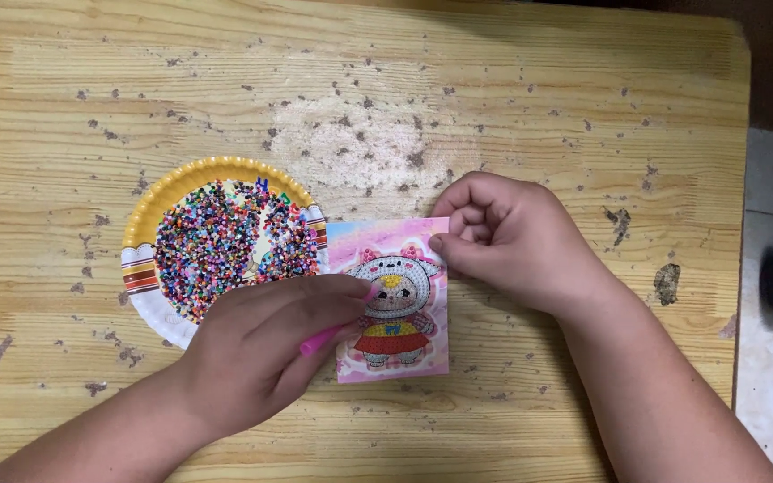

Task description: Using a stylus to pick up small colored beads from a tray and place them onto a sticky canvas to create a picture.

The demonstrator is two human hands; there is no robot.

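Your left hand [257, 344] is curled closed around a pink pen-like tool [322, 340], gripping it between the thumb and fingers so that its tip reaches onto the left part of the small picture card [395, 300]. The card lies flat on the wooden worktop [539, 89], near the middle and slightly to the near side; it has a pink border and shows a cartoon figure in a hood and a red skirt, partly filled with tiny beads. Your right hand [503, 237] is loosely fisted just right of the card, with the thumb and forefinger pinching its upper right edge and holding it in place against the worktop.

Just left of the card, touching or slightly overlapping its far left corner, sits a paper plate [158, 201] with a yellow scalloped rim. A heap of small multicoloured beads [221, 246] fills the plate. Your left hand covers the near right part of the plate. The worktop is worn, with dark flecks and a pale scuffed patch on the far side of the card.
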